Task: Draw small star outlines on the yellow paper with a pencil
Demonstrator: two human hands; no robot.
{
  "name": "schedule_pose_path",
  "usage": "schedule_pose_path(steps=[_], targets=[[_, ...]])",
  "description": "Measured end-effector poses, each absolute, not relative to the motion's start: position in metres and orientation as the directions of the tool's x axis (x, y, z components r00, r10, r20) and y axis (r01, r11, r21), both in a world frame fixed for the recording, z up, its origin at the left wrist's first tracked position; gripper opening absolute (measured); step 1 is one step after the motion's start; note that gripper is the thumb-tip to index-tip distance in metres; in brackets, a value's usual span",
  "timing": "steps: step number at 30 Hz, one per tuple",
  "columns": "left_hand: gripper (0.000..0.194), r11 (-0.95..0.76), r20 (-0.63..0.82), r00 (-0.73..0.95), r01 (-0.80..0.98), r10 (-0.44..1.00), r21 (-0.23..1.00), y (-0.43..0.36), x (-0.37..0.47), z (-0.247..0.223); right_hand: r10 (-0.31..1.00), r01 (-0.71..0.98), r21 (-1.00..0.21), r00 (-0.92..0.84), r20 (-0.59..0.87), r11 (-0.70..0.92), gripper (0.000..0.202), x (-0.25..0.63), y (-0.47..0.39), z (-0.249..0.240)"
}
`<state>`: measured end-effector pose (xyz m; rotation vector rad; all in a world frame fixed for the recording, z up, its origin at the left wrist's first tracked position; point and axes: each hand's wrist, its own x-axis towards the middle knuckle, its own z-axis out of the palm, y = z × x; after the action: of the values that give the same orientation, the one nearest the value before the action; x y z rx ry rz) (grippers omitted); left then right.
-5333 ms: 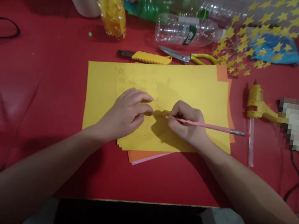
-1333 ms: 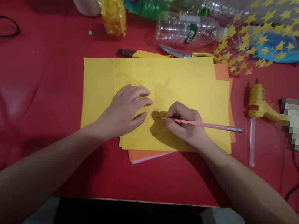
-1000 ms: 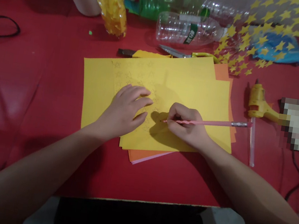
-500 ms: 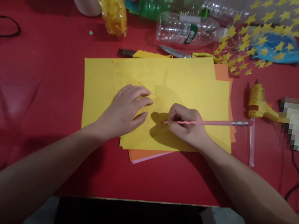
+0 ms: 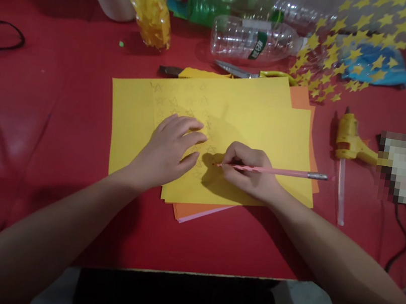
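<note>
Yellow sheets of paper [image 5: 268, 126] lie stacked in front of me, with small pencil-drawn stars [image 5: 209, 125] on their left and middle part. My left hand [image 5: 172, 150] rests on the paper with its fingers apart, holding nothing. In my right hand [image 5: 248, 171] is a pink pencil [image 5: 280, 172], pinched near its point. The pencil tip is at the paper, just right of the drawn stars. Orange paper [image 5: 194, 210] and a pink edge show beneath the yellow sheets.
Scissors [image 5: 275, 75] and a yellow-handled cutter [image 5: 199, 74] lie behind the paper. A glue gun [image 5: 348, 135] with a glue stick is at the right. Plastic bottles [image 5: 258, 41], a bottle of yellow pieces [image 5: 154, 18] and many yellow stars [image 5: 331, 62] stand at the back.
My right hand has shifted slightly left with the pencil, whose eraser end has dropped a little lower in view. My left hand stays in place on the paper.
</note>
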<state>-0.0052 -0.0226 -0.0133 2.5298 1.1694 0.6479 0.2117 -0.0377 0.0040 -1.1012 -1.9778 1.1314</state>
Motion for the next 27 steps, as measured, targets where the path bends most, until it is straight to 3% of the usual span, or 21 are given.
schedule_pose_path(steps=[27], targets=[[0.019,-0.633,0.272,0.574,0.659,0.772,0.406,-0.0226,-0.0054,-0.0126,0.885,0.408,-0.858,-0.453,0.108,0.313,0.012,0.2087,-0.0403,0.0014]])
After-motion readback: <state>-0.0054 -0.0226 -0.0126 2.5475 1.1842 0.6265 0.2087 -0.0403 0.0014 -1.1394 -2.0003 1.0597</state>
